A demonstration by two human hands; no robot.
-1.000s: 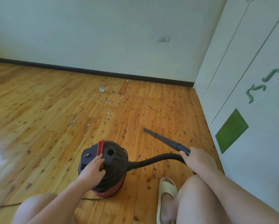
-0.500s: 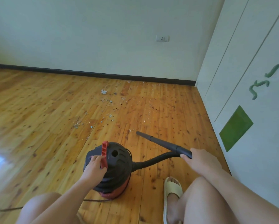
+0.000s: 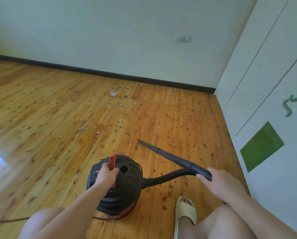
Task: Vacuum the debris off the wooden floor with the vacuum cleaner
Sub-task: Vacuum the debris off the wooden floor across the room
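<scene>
Fingers of left hand curled tight round red handle on top of vacuum cleaner; thumb closed over the near side of it. Canister black, domed, red at the base, directly under that hand; whether it rests on the boards or hangs just above them cannot be told. Right hand grips the thick rear end of the black wand, thumb laid along it, the other digits wrapped underneath and hidden. Ribbed hose runs from the canister's right side to that grip. Wand slopes forward and left from the right hand, tip down at the wooden floor. Debris, pale crumbs and flecks, lies scattered beyond the tip, well apart from both hands, thickest toward the black skirting board. Thin cord trails left from the canister. Pale slipper on a foot just right of the canister, bare knees at lower edge. White cupboard at right, green square on its door; wall socket above skirting.
</scene>
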